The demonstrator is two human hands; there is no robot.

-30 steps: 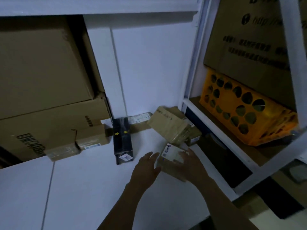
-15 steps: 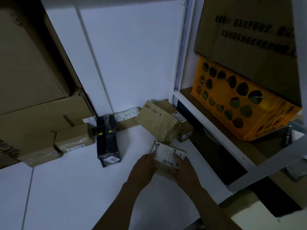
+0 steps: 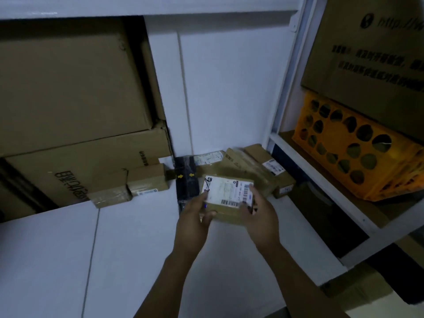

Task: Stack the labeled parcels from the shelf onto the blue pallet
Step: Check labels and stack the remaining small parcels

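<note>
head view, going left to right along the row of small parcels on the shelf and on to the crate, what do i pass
small taped parcel -> brown labeled parcel -> black parcel -> held white-labeled parcel -> orange crate

Dim white shelf (image 3: 137,249), white back panel (image 3: 229,88)

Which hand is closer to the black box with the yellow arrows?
Left. The left hand sits just in front of the black box; the right hand grips the far side of the parcel, farther right.
</note>
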